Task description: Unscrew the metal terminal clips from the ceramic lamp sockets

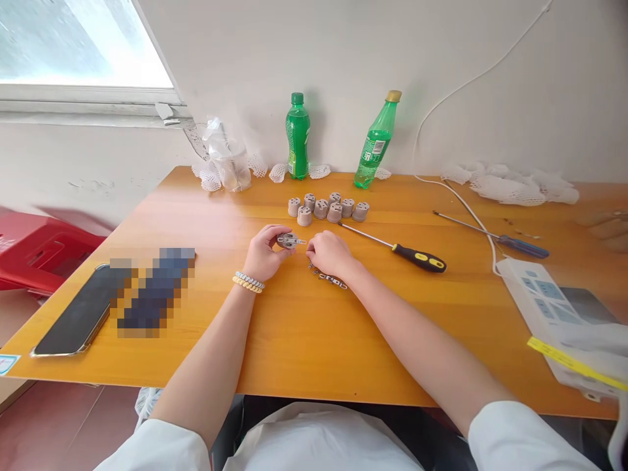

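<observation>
My left hand (265,250) grips a round grey ceramic piece (286,240) between thumb and fingers. A slotted metal strip (296,241) lies across its face and sticks out past its right edge. Just right of it my right hand (330,252) is closed, its fingertips pinched together near the strip's end. Whatever they hold is too small or hidden to make out. Small metal parts (333,281) lie on the table under my right wrist. Beyond my hands stands a group of several similar ceramic pieces (320,209). A black-and-yellow screwdriver (419,258) rests to the right.
Two green bottles (297,137) (377,144) and white foam netting (520,184) line the wall. A blue-handled screwdriver (523,246), a white cable (471,208) and a power strip (537,307) lie right. A phone (76,314) lies on the left of the wooden table (304,347).
</observation>
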A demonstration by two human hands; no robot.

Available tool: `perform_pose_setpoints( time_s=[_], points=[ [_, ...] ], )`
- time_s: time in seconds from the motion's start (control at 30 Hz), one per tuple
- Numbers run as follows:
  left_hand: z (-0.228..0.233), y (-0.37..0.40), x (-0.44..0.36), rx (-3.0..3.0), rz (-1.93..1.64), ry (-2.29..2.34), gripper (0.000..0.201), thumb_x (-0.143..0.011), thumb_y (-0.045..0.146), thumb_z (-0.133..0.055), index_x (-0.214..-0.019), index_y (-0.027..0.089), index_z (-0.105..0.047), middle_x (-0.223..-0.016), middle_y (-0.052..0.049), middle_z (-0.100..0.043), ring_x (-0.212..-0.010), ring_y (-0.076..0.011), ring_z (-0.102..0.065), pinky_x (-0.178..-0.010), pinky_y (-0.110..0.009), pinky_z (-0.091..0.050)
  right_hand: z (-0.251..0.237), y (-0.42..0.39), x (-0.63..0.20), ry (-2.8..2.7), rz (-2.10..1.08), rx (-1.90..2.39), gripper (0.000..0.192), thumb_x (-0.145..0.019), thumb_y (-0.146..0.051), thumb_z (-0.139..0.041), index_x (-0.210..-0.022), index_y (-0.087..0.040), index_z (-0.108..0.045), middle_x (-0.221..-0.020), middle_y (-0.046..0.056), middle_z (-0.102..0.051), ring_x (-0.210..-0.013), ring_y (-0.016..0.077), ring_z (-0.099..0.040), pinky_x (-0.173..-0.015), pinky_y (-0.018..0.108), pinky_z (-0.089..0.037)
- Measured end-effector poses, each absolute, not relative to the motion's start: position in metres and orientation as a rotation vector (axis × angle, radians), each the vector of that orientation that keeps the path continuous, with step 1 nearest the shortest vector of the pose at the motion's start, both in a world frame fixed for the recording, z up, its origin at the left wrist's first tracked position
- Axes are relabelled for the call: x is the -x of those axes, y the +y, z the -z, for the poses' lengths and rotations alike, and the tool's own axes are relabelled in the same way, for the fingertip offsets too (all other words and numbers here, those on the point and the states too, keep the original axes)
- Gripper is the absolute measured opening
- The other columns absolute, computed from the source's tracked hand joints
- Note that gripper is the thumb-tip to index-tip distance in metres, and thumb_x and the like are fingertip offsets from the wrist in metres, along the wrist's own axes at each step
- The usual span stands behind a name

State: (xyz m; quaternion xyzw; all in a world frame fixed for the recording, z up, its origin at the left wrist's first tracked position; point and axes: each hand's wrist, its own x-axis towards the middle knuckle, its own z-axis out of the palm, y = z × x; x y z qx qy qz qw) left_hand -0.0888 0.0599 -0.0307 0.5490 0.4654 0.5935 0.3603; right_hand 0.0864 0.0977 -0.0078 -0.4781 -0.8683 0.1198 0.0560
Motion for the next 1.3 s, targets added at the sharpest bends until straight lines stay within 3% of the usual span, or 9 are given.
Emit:
perform_pose_setpoints(
  time_s=[0.2, 0.5, 0.73, 0.97, 1.07, 1.3],
  points=[
    [0.031, 0.059, 0.088, -1.364, -1.533, 1.17, 0.042, -0.052, 0.012, -0.079, -0.093, 0.018, -0.068, -0.101, -0.007, -0.066, -0.088, -0.0186, -0.063, -0.087, -0.036, -0.05, 0.006, 0.097, -0.085, -2.658, -0.339, 1.403, 0.019, -0.085, -0.019, -0.054, -0.086, -0.015, -0.072, -0.088, 0.015, -0.069, -0.091, 0.0271, -0.058, -0.075, 0.035, -0.043],
    [0.023, 0.052, 0.078, -1.343, -1.466, 1.196, 0.04, -0.055, 0.019, -0.081, -0.09, 0.018, -0.062, -0.107, -0.01, -0.067, -0.09, -0.0193, -0.063, -0.082, -0.036, -0.051, 0.013, 0.093, -0.095, -2.496, -0.304, 1.335, 0.021, -0.09, -0.02, -0.048, -0.088, -0.016, -0.068, -0.093, 0.01, -0.067, -0.094, 0.0231, -0.056, -0.08, 0.034, -0.043],
    [0.025, 0.053, 0.08, -1.559, -1.489, 1.289, 0.041, -0.054, 0.025, -0.085, -0.089, 0.019, -0.065, -0.098, -0.005, -0.064, -0.093, -0.019, -0.059, -0.083, -0.033, -0.048, 0.006, 0.078, -0.128, -2.14, -0.717, 1.239, 0.014, -0.088, -0.025, -0.051, -0.084, -0.018, -0.062, -0.08, 0.004, -0.069, -0.071, 0.0159, -0.06, -0.068, 0.031, -0.044],
    [0.021, 0.047, 0.065, -1.143, -1.461, 1.031, 0.042, -0.06, 0.032, -0.083, -0.093, 0.018, -0.061, -0.082, -0.001, -0.065, -0.072, -0.0129, -0.06, -0.068, -0.028, -0.051, 0.006, 0.062, -0.152, -1.627, -1.328, 1.147, 0.015, -0.081, -0.033, -0.06, -0.081, -0.018, -0.058, -0.073, 0.003, -0.066, -0.06, 0.0135, -0.059, -0.055, 0.027, -0.046],
    [0.014, 0.044, 0.056, -0.916, -1.437, 0.948, 0.042, -0.066, 0.036, -0.079, -0.099, 0.019, -0.06, -0.076, 0.0, -0.065, -0.066, -0.0121, -0.062, -0.062, -0.027, -0.052, 0.008, 0.06, -0.149, -1.576, -1.29, 1.098, 0.018, -0.08, -0.036, -0.062, -0.08, -0.018, -0.058, -0.076, 0.003, -0.066, -0.063, 0.0132, -0.058, -0.057, 0.027, -0.046],
    [0.006, 0.044, 0.043, -0.511, -1.165, 1.099, 0.029, -0.078, 0.041, -0.065, -0.075, 0.013, -0.057, -0.056, 0.001, -0.058, -0.041, -0.0081, -0.052, -0.038, -0.02, -0.043, 0.018, 0.054, -0.139, -1.68, -1.093, 1.004, 0.015, -0.086, -0.033, -0.058, -0.083, -0.019, -0.061, -0.085, 0.003, -0.064, -0.072, 0.0133, -0.058, -0.066, 0.029, -0.048]
  ],
)
